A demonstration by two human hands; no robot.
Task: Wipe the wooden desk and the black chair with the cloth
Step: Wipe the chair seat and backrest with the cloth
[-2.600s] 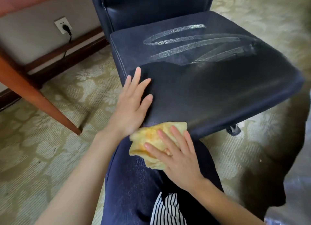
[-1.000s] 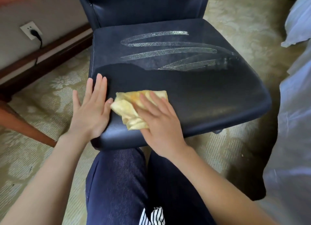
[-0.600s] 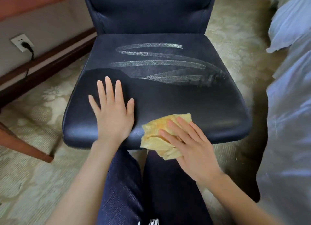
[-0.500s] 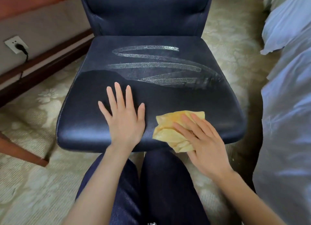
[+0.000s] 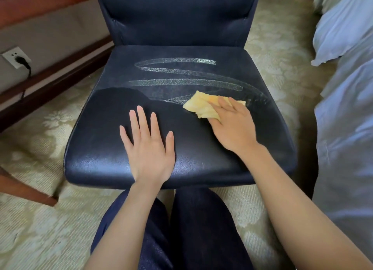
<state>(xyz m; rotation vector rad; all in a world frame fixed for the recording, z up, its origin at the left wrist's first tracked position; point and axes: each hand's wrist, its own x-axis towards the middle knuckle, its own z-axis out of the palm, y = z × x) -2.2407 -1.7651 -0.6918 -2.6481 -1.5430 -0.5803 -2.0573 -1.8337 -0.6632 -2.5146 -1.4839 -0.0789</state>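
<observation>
The black chair [image 5: 201, 164] faces me, its seat filling the middle of the head view. Pale zigzag streaks [image 5: 181, 82] cross the back half of the seat; the front half looks dark and glossy. My left hand [image 5: 148, 146] lies flat on the front middle of the seat, fingers spread and straight. My right hand [image 5: 232, 126] presses the crumpled yellow cloth [image 5: 201, 106] onto the seat's right middle, fingers straight over it, at the lower end of the streaks. A leg of the wooden desk [image 5: 24, 189] shows at the lower left.
A bed with pale blue bedding [image 5: 347, 108] runs close along the chair's right side. Left of the chair are a wall socket with a black plug [image 5: 17, 56] and a dark wooden skirting rail [image 5: 56, 76]. Patterned carpet [image 5: 40, 229] lies all round. My knees sit just before the seat.
My right hand has slid the cloth from the seat's front edge back and to the right, onto the streaks. My left hand has shifted from the seat's left front corner to its front middle.
</observation>
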